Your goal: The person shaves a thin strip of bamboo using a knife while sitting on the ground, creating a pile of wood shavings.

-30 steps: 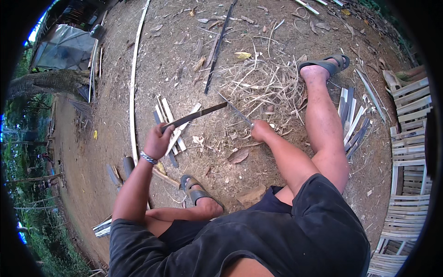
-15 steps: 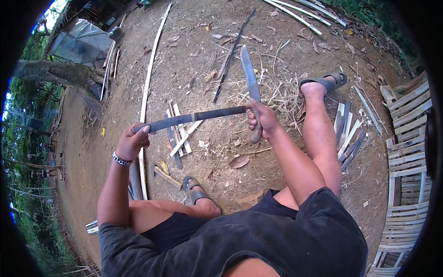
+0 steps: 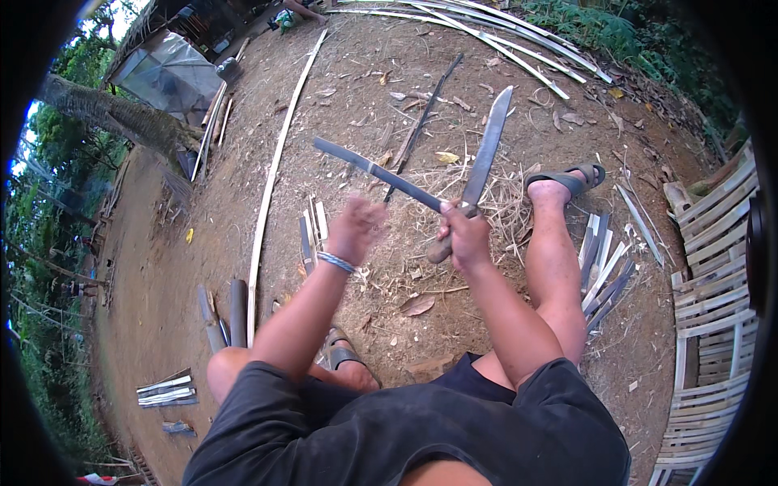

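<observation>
My right hand is closed round the wooden handle of a machete, whose broad blade points up and away from me. The same hand pinches one end of a dark bamboo strip between thumb and fingers. From there the strip slants out to the far left, its other end free in the air. My left hand is below the strip and apart from it. Motion smears its fingers, so their position does not show. Pale shavings lie on the dirt beyond my right hand.
Split bamboo pieces lie beside my right leg, with a slatted bamboo bench farther right. A long pale strip runs along the ground at left. Short bamboo lengths are by my left knee; several long strips lie at the far side.
My left hand has let go of the bamboo strip's left end and moved right. That end has swung up and away. The machete has tilted to the right in my right hand.
</observation>
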Tool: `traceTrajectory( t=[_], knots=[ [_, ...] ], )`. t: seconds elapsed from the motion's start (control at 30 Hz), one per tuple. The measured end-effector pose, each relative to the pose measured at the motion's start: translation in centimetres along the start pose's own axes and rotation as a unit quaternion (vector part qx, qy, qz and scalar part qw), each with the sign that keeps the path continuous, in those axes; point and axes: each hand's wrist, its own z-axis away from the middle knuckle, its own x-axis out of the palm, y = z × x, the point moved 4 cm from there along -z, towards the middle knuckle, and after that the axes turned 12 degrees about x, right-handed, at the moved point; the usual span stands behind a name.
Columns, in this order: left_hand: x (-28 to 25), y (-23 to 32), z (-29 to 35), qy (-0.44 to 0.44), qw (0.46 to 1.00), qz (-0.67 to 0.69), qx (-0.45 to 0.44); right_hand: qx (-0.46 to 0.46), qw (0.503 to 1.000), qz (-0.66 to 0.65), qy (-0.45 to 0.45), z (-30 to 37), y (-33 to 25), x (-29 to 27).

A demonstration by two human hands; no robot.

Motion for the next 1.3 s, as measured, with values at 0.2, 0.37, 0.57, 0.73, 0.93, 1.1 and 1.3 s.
traceTrajectory(
  t=[0.2,0.37,0.57,0.73,0.93,1.1,1.3],
  knots=[
    [4.6,-8.8,-1.4,0.041,0.992,0.094,-0.076,-0.049,0.98,0.191,0.019,2.4,4.2,1.4],
    [-1.6,-7.2,-0.2,-0.046,0.973,0.113,-0.196,0.04,0.933,0.348,0.084,0.1,3.5,-1.6],
    [-6.1,-4.3,2.0,-0.055,0.963,-0.13,-0.229,0.018,0.861,0.496,0.109,-3.2,6.2,-6.4],
    [-11.9,-5.3,1.1,-0.071,0.931,-0.283,-0.218,0.108,0.818,0.562,0.059,-3.1,9.9,-6.6],
    [-10.6,-2.7,2.2,-0.109,0.826,-0.542,-0.11,0.138,0.775,0.616,0.009,-1.8,10.5,-5.4],
    [-12.1,-1.6,1.7,-0.211,0.705,-0.677,-0.031,0.177,0.695,0.696,-0.016,-1.6,11.9,-3.7],
    [-11.1,-1.8,2.5,-0.215,0.634,-0.742,0.038,0.215,0.672,0.702,-0.097,1.2,15.3,1.1]
  ],
)
